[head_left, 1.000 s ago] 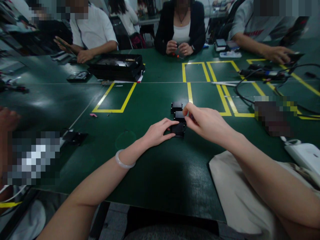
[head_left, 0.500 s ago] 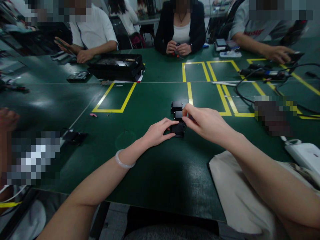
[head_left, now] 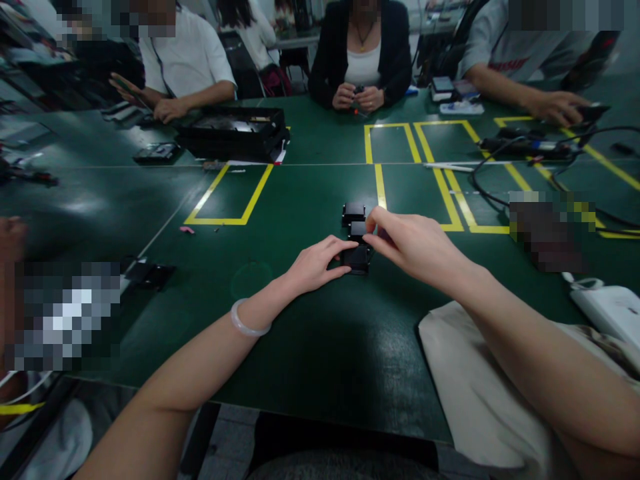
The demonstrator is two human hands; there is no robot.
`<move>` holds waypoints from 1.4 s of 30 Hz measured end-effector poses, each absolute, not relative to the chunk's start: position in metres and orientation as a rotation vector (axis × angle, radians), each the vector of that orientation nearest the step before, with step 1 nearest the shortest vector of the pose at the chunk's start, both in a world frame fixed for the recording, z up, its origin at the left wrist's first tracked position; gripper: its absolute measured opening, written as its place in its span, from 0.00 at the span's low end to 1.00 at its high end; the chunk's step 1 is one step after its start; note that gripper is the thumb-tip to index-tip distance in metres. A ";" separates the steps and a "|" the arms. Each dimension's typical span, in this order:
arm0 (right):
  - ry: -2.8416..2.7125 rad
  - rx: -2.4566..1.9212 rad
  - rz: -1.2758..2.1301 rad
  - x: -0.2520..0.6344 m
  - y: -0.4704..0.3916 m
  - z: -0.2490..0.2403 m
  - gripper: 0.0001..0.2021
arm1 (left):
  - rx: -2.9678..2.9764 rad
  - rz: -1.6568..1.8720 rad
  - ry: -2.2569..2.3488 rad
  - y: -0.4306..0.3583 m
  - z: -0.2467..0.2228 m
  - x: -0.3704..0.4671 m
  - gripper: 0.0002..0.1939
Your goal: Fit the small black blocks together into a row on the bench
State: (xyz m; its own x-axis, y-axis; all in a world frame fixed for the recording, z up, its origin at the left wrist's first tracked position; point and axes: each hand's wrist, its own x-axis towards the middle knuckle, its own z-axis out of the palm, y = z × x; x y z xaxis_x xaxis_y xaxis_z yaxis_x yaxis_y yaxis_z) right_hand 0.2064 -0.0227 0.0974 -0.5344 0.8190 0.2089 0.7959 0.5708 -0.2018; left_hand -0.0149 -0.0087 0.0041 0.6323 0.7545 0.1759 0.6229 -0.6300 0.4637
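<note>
Three small black box-shaped parts, much like servo motors, stand in a row on the green table: the far black block [head_left: 354,213], the middle black block [head_left: 357,231] and the near black block [head_left: 356,259]. My left hand [head_left: 320,263] holds the near block from its left side, with the thumb at its front and the fingers at its back. Beside the middle block, my right hand [head_left: 400,237] is closed in a pinch at the right edge. Whatever lies between those fingertips is too small or hidden to make out.
Yellow tape outlines [head_left: 215,222] mark the table. A black tray [head_left: 233,137] stands at the far left. A beige cloth [head_left: 450,360] lies under my right forearm, near a white device [head_left: 613,310] and black cables [head_left: 475,180]. Several people sit around the table; a black part [head_left: 149,273] lies left.
My right fingertips have shifted very slightly beside the middle block. My left hand and the blocks have stayed in place. A neighbour's hand at the far left has moved a little leftward.
</note>
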 end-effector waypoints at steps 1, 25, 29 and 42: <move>-2.526 -1.325 0.118 0.207 -0.023 0.097 0.09 | 2.497 0.506 1.101 -0.009 0.004 -0.015 0.23; -2.510 -1.329 0.153 0.205 -0.024 0.098 0.09 | 2.502 0.493 1.109 -0.009 0.005 -0.015 0.24; -2.515 -1.348 0.127 0.206 -0.024 0.098 0.09 | 2.507 0.486 1.104 -0.009 0.005 -0.015 0.24; -2.498 -1.335 0.128 0.207 -0.023 0.098 0.12 | 2.503 0.503 1.099 -0.008 0.003 -0.015 0.25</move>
